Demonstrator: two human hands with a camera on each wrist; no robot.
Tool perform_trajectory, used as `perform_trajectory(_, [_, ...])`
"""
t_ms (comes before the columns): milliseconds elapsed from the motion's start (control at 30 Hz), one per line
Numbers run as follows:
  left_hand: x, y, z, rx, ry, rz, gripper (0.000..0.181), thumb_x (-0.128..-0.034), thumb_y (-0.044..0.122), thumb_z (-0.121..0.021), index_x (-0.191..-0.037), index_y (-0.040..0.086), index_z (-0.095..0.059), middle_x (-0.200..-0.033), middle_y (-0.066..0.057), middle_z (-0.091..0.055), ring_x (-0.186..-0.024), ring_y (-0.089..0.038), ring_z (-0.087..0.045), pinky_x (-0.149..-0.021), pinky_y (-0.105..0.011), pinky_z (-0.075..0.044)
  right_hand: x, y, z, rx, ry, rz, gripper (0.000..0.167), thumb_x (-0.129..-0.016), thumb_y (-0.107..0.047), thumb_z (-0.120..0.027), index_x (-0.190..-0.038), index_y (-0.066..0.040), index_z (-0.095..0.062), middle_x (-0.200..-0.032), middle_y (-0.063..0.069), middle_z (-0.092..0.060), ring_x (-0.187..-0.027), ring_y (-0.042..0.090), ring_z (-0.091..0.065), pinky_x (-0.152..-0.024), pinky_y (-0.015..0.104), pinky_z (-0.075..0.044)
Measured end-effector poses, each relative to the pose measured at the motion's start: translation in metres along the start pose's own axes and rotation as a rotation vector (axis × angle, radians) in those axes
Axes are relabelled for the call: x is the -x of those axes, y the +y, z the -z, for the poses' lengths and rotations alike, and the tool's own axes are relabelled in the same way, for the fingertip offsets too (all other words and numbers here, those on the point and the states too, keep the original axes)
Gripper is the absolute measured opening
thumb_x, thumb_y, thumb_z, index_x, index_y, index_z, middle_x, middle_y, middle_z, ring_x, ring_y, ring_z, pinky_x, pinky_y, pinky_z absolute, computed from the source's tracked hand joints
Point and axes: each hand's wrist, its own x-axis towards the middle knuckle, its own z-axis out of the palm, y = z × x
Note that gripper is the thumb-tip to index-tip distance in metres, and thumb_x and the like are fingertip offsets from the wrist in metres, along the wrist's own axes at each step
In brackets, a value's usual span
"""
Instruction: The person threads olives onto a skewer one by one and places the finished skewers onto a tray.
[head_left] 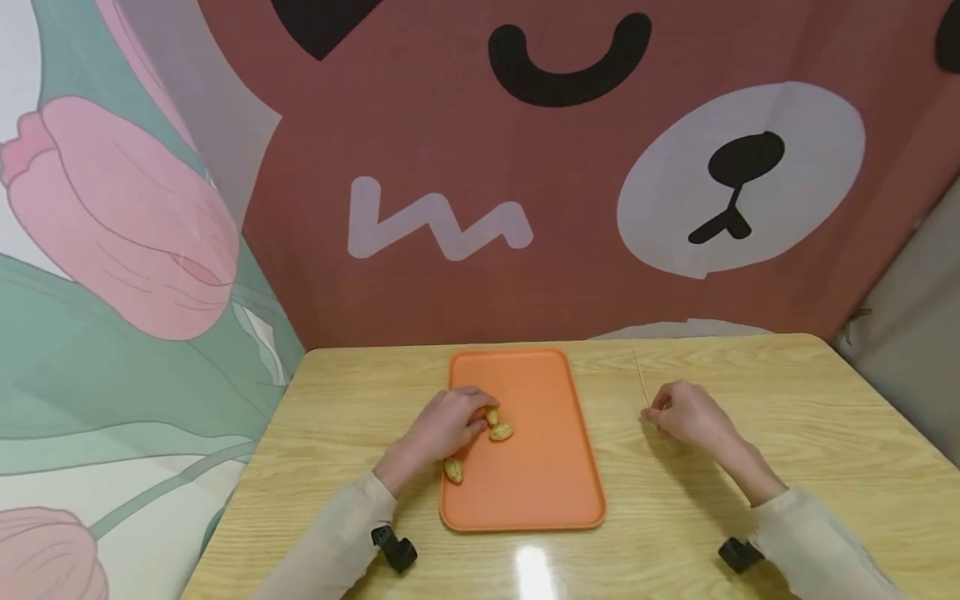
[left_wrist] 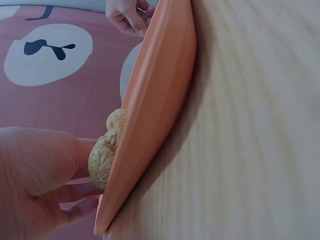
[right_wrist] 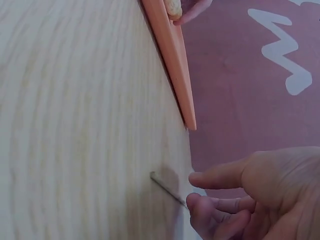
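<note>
On the orange tray (head_left: pixel 525 483), my left hand (head_left: pixel 450 422) bends its thumb and fingers around a peanut in its shell (head_left: pixel 492 416). Another peanut (head_left: pixel 501 432) lies right by those fingertips. A third peanut (head_left: pixel 453 470) sits at the tray's left edge, below the hand; it shows large in the left wrist view as a bumpy tan shell (left_wrist: pixel 104 159). Right of the tray, my right hand (head_left: pixel 686 412) pinches a thin stick (head_left: pixel 641 375) low over the table. One end of the stick (right_wrist: pixel 167 189) shows past the fingers in the right wrist view.
The tray lies lengthwise on a light wooden table (head_left: pixel 360 375). A wall hanging with a bear's face (head_left: pixel 570 167) rises behind the far edge, and a flower-patterned cloth (head_left: pixel 135 217) hangs at the left. Each sleeve carries a small black wrist device (head_left: pixel 393 550).
</note>
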Motion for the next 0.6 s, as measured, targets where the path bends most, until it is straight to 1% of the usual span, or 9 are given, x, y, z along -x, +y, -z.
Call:
perform_trajectory(133, [-0.0007, 0.0016, -0.0005, 0.007, -0.005, 0.008, 0.029, -0.0948, 0.013, -0.076, -0.124, 0.012, -0.072, -0.115, -0.002, -0.070, -0.104, -0.019, -0.066, -0.089, -0.039, -0.054, 0.0026, 0.0036, -0.0020, -0.013, -0.012, 0.007, 0.015, -0.096, -0.013, -0.071, -0.089, 0.000, -0.070, -0.063, 0.005, -0.062, -0.051, 0.020, -0.056, -0.050, 0.034, -0.044])
perform_trajectory(200, [-0.0008, 0.0030, -0.0011, 0.010, -0.003, 0.011, 0.029, -0.0951, 0.014, -0.075, -0.123, 0.012, -0.073, -0.115, -0.001, -0.071, -0.104, -0.020, -0.067, -0.089, -0.039, -0.054, 0.0032, 0.0048, -0.0015, -0.010, -0.016, 0.001, 0.014, -0.096, -0.011, -0.071, -0.086, -0.001, -0.071, -0.062, 0.004, -0.061, -0.051, 0.020, -0.056, -0.050, 0.034, -0.044])
perform_trajectory(300, [-0.0001, 0.0044, -0.0017, 0.019, 0.001, 0.021, 0.028, -0.0955, 0.015, -0.075, -0.123, 0.013, -0.073, -0.115, -0.001, -0.071, -0.104, -0.020, -0.067, -0.089, -0.040, -0.054, 0.0035, 0.0063, -0.0010, -0.003, -0.021, -0.009, 0.018, -0.095, -0.010, -0.072, -0.079, -0.003, -0.071, -0.059, 0.005, -0.060, -0.049, 0.020, -0.055, -0.049, 0.034, -0.043])
perform_trajectory(333, [0.0002, 0.0042, -0.0021, 0.017, 0.004, 0.026, 0.028, -0.0955, 0.015, -0.075, -0.123, 0.013, -0.073, -0.114, -0.001, -0.071, -0.103, -0.020, -0.067, -0.089, -0.040, -0.054, 0.0036, 0.0064, -0.0009, -0.005, -0.022, -0.018, 0.018, -0.095, -0.010, -0.072, -0.079, -0.003, -0.070, -0.059, 0.005, -0.060, -0.049, 0.019, -0.055, -0.049, 0.034, -0.043])
perform_trajectory(433, [0.0009, 0.0033, -0.0024, 0.018, 0.017, 0.038, 0.028, -0.0952, 0.015, -0.076, -0.123, 0.014, -0.073, -0.113, -0.001, -0.071, -0.102, -0.019, -0.067, -0.089, -0.040, -0.054, 0.0032, 0.0072, -0.0002, -0.005, -0.033, -0.021, 0.016, -0.094, -0.011, -0.073, -0.082, -0.002, -0.069, -0.063, 0.005, -0.060, -0.052, 0.019, -0.056, -0.051, 0.035, -0.045])
perform_trajectory(533, [0.0008, 0.0017, -0.0022, 0.010, 0.036, 0.043, 0.028, -0.0953, 0.016, -0.076, -0.123, 0.014, -0.073, -0.112, 0.000, -0.072, -0.101, -0.018, -0.067, -0.088, -0.038, -0.054, 0.0027, 0.0073, 0.0010, -0.011, -0.043, -0.017, 0.013, -0.093, -0.010, -0.074, -0.091, 0.001, -0.068, -0.069, 0.005, -0.062, -0.056, 0.020, -0.059, -0.054, 0.036, -0.048])
perform_trajectory(600, [0.0004, 0.0011, -0.0006, 0.011, 0.049, 0.044, 0.027, -0.0958, 0.017, -0.075, -0.123, 0.013, -0.073, -0.113, 0.000, -0.072, -0.100, -0.017, -0.067, -0.088, -0.038, -0.054, 0.0022, 0.0066, 0.0021, -0.007, -0.048, -0.015, 0.013, -0.093, -0.008, -0.074, -0.093, 0.003, -0.067, -0.070, 0.006, -0.063, -0.057, 0.020, -0.060, -0.055, 0.036, -0.049])
